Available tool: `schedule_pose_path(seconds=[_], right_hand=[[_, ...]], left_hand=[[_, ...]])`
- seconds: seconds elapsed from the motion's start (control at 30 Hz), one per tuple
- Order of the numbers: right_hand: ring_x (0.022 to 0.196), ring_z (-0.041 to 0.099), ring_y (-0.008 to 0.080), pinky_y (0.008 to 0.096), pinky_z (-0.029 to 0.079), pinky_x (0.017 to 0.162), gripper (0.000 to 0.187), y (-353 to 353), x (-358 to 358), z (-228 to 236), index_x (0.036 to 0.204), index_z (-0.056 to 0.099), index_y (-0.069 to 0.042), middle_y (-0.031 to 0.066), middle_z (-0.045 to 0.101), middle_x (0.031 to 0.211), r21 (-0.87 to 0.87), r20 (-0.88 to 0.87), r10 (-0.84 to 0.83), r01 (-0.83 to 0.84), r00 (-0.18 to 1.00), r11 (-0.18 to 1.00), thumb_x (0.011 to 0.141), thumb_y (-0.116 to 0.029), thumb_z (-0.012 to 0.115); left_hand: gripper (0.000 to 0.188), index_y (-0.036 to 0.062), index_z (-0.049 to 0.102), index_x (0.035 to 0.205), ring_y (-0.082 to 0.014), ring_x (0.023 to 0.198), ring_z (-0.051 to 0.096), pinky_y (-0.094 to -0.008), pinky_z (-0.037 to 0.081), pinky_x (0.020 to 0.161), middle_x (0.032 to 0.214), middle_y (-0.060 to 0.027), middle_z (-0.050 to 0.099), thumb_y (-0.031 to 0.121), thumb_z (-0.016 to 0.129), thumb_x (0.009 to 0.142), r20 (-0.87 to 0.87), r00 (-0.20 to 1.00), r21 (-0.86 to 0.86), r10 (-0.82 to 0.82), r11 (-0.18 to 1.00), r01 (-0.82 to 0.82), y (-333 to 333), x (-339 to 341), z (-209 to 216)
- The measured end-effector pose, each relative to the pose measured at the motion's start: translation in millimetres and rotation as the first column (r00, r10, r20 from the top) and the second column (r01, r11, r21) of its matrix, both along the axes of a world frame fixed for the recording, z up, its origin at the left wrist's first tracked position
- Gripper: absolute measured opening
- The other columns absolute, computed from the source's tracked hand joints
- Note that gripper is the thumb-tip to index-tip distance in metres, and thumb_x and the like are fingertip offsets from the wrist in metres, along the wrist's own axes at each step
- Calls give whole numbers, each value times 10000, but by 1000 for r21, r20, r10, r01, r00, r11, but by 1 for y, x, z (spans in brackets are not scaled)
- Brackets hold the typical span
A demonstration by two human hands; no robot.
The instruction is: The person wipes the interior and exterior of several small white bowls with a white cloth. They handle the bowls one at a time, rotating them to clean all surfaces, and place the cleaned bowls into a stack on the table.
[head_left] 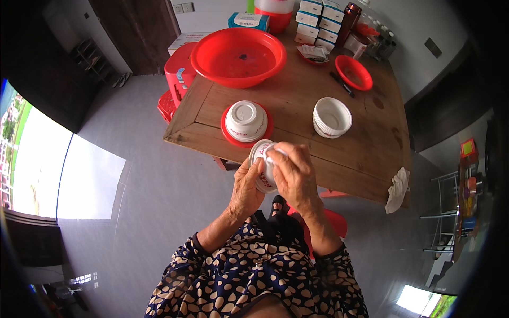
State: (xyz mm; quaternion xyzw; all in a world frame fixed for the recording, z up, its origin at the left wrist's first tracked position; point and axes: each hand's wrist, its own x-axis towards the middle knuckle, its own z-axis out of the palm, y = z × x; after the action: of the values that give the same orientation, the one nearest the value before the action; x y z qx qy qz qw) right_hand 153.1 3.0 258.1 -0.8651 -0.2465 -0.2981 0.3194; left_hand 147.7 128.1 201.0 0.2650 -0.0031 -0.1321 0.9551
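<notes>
A white bowl with a red pattern (pixel 265 182) is tilted in front of my body, just off the table's near edge. My left hand (pixel 246 190) grips it, with the thumb on its outer side. The fingers of my right hand (pixel 298 177) are bent and pressed against the bowl, pinching something white that looks like a cloth or tissue, mostly covered by the fingers. Just beyond, upturned white bowls (pixel 246 120) are stacked on a red plate (pixel 269 126). To the right stand nested white bowls (pixel 332 117), mouths up.
On the wooden table (pixel 297 95) stand a large red basin (pixel 238 55), a smaller red bowl (pixel 354 73) and stacked tissue packs (pixel 318 24). A crumpled white cloth (pixel 397 190) hangs over the right corner. Red stools (pixel 179 71) stand at the left; another red seat (pixel 334 222) is beside me.
</notes>
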Motion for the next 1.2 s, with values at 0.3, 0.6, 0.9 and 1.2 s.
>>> schedule_pose_path(seconds=[0.3, 0.6, 0.9, 1.2], right_hand=[[902, 528, 301, 399, 472, 772, 272, 8, 5, -6, 1022, 624, -44, 100, 565, 1037, 39, 76, 6, -9, 997, 999, 750, -47, 626], [1002, 501, 249, 364, 461, 823, 227, 26, -24, -52, 997, 687, -61, 76, 554, 1157, 29, 371, -107, 104, 923, 994, 774, -37, 660], [933, 588, 341, 370, 494, 801, 361, 1, -12, -41, 1125, 571, 5, 191, 578, 1048, 446, -35, -197, 192, 980, 874, 795, 63, 435], [894, 587, 257, 324, 488, 776, 275, -15, 19, -9, 1033, 620, -4, 114, 569, 1005, 481, -199, 92, 15, 976, 877, 787, 81, 530]], left_hand=[[353, 36, 507, 1233, -152, 1013, 586, -306, 487, 891, 1130, -60, 599, 208, 567, 931, 8, 998, -2, 66, 998, -66, 1, 6, 9], [415, 33, 469, 1281, -274, 1152, 531, -441, 399, 1022, 1248, -136, 562, 320, 406, 989, -93, 984, -512, -149, 855, 81, 11, 24, 4], [554, 74, 426, 1327, -267, 1209, 488, -473, 376, 1046, 1316, -110, 505, 489, 352, 968, -195, 970, -339, -142, 938, 69, 11, 20, 7], [468, -3, 507, 1193, -215, 937, 633, -355, 543, 813, 1078, -123, 621, 404, 423, 978, -110, 994, 22, 25, 999, -23, 21, 15, 7]])
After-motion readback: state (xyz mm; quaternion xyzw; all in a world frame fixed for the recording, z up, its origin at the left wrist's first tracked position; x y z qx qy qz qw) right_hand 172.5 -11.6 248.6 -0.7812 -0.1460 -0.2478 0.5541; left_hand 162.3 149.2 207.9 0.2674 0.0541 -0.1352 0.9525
